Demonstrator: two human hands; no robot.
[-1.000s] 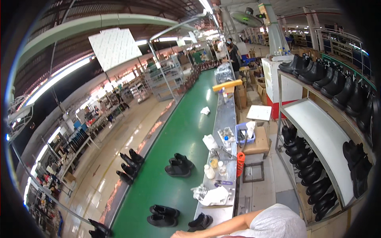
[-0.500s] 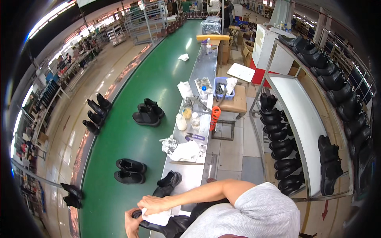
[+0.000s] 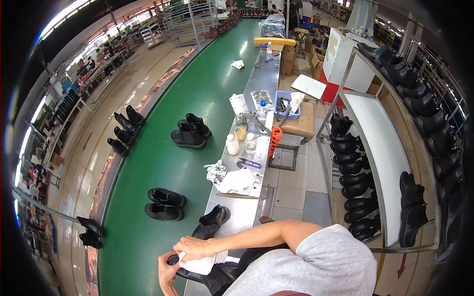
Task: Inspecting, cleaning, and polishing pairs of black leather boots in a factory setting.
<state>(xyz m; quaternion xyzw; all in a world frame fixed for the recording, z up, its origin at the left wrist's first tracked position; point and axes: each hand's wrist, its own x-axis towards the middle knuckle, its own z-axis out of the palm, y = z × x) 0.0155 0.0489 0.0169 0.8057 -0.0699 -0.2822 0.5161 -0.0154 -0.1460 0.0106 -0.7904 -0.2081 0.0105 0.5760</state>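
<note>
A black leather boot lies sideways in front of me at the lower edge of the view, one end on the left. My left hand is closed around that left end of the boot. Bunched in the fingers of my right hand is a white cloth, pressed against the boot's upper close to my left hand. Part of the boot is hidden by the cloth and my right forearm. Just beyond my right hand, a second black boot rests on the metal bench's edge.
Pairs of black boots stand on the green conveyor. The metal bench carries a white cloth, purple-handled snips, bottles and an orange coiled hose. A rack of black boots stands right, near a stool.
The whole view has shifted slightly, so the bench and conveyor appear farther right. Both hands keep their hold on the boot and cloth, with little visible movement between them.
</note>
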